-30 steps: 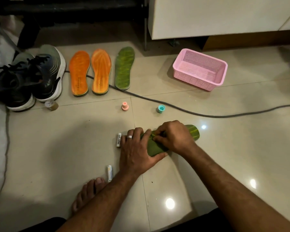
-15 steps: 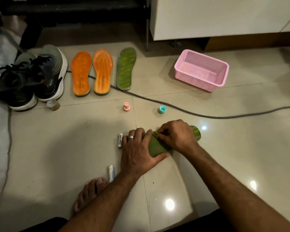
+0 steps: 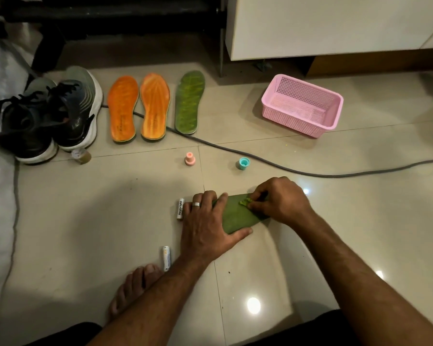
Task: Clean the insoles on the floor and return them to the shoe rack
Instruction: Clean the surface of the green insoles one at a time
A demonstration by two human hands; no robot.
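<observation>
A green insole (image 3: 235, 218) lies on the tiled floor in front of me. My left hand (image 3: 208, 226), with a ring on one finger, presses flat on its near end, thumb and fingers spread around it. My right hand (image 3: 280, 198) covers the far end, its fingertips pinched on a small light-green clump (image 3: 245, 202) on the insole's surface. Two orange insoles (image 3: 123, 108) (image 3: 154, 106) and a second green insole (image 3: 189, 102) lie side by side farther back. A dark rack (image 3: 123, 11) stands in shadow behind them.
A pair of dark sneakers (image 3: 48, 116) sits far left beside a small bottle (image 3: 80, 156). A pink basket (image 3: 293, 124), a grey cable (image 3: 260, 162), a pink cap (image 3: 190, 159), a teal cap (image 3: 243, 163), two white tubes (image 3: 180, 209) (image 3: 166, 258) and my bare foot (image 3: 133, 288) are on the floor.
My right hand has slid along the insole toward its far end, which it now hides. A light-green clump shows at its fingertips. The left hand has stayed in place.
</observation>
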